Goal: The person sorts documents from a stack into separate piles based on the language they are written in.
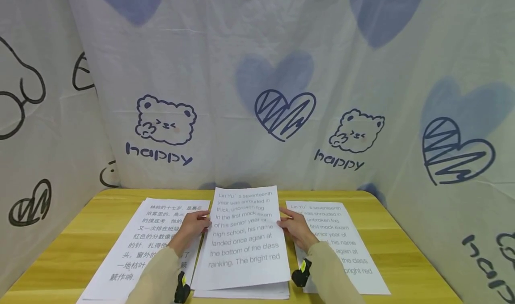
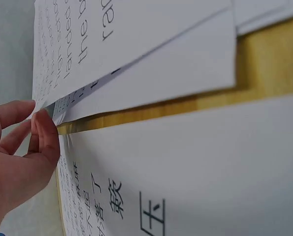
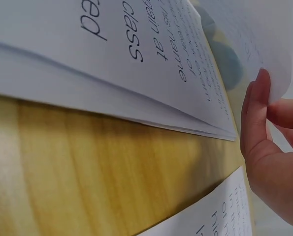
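A white sheet of paper (image 1: 246, 246) with large printed English text hangs tilted over the middle paper stack (image 1: 241, 292). My left hand (image 1: 195, 226) pinches its left edge between thumb and fingers; the right hand (image 1: 298, 229) pinches the opposite edge. In the left wrist view, the left hand (image 2: 25, 152) has its fingertips at the sheet's edge, with another printed page showing beneath. The right wrist view has the right hand (image 3: 272, 140) gripping the raised sheet (image 3: 267, 39), which curves up from the stack below.
To the left lies a stack of pages (image 1: 120, 250) printed in Chinese, partly covered by the left forearm. English-printed paper (image 1: 358, 255) lies on the right, under the right arm. Yellow wood-grain tabletop (image 1: 414, 268) runs back to a patterned white curtain (image 1: 225, 161).
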`<state>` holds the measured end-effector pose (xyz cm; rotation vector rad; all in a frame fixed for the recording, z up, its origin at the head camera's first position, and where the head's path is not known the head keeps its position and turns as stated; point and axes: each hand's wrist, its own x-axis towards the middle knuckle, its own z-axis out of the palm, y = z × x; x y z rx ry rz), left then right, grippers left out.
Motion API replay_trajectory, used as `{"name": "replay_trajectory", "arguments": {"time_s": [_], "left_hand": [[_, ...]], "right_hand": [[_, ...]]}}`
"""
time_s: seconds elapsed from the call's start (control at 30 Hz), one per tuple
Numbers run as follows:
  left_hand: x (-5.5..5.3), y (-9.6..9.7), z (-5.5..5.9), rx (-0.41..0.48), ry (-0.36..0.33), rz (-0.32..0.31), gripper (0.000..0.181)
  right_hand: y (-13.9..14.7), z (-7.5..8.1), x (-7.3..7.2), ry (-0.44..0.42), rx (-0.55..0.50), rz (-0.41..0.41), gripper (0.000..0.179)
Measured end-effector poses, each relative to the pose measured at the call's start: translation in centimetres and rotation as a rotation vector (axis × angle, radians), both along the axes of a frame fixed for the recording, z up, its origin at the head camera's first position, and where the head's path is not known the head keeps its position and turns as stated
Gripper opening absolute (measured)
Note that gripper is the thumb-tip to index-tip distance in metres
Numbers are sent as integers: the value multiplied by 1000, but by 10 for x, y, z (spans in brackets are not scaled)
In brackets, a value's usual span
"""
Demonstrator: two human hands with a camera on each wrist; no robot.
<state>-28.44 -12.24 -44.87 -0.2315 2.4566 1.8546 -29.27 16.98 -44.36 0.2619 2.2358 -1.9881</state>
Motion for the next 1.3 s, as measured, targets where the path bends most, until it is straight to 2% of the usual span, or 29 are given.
{"name": "replay_trajectory", "arguments": {"time_s": [0.27, 0.63, 0.9, 1.1, 1.3], "left_hand": [[2, 3, 3, -39, 3, 14, 47], [-2, 3, 8, -2, 33, 22, 46], [-1, 10, 11, 55, 81, -4, 46], [-3, 35, 20, 78, 50, -4, 46], [-18, 77, 30, 81, 37, -25, 47]], "right_hand": [[1, -5, 4, 2, -42, 8, 55], [10, 2, 3, 29, -16, 25, 55], [20, 9, 2, 70, 94, 24, 54], [39, 21, -3, 90, 199, 11, 53], [76, 35, -12, 77, 317, -18, 51]]}}
